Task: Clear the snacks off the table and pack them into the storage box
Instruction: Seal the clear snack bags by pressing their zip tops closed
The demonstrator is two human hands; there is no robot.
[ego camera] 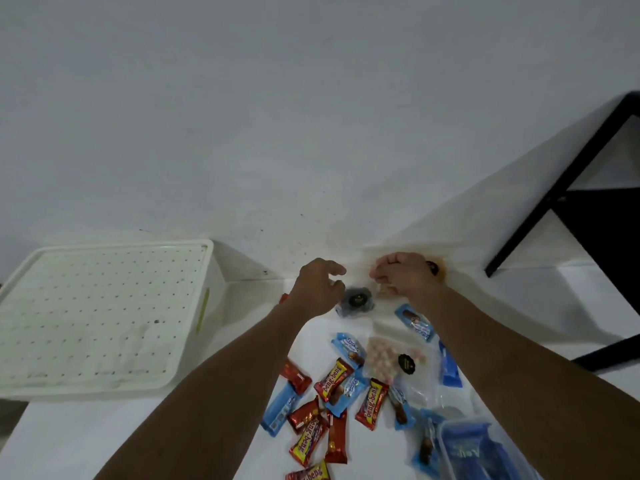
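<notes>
Closest in, at the lower right, a clear tub [445, 445] sits on the white counter [104, 438] with blue packets inside it. Part of the tub runs out of frame, so I cannot tell how full it is. Just beyond it the snacks lie loose and overlapping in a heap: red-and-yellow Beng-Beng bars [372, 403], blue wafer packets [348, 349] and a clear bag of pink and white sweets [381, 358] with a black sticker. With this many out on the counter, the packing looks barely begun.

Farther out, both arms reach toward the counter's back edge, probably to take the farthest pieces first. The left hand [318, 285] hovers just beside a dark round packet [356, 301]. Its fingers are half curled with the thumb held apart and nothing visible in them, a hand shaped to close on that packet. The right hand [401, 275] has its fingers curled round a pale packet [385, 289] that is mostly hidden beneath it. A black sticker shows past the hand, but I cannot tell whether it belongs to the same packet.

To the left stands the white storage box [216, 306], with its dotted lid [104, 317] seated on top. The lid hides whatever is inside, and it will likely have to come off before anything goes in. Behind everything is the bare wall [311, 116], and at the right a black frame [554, 202].
</notes>
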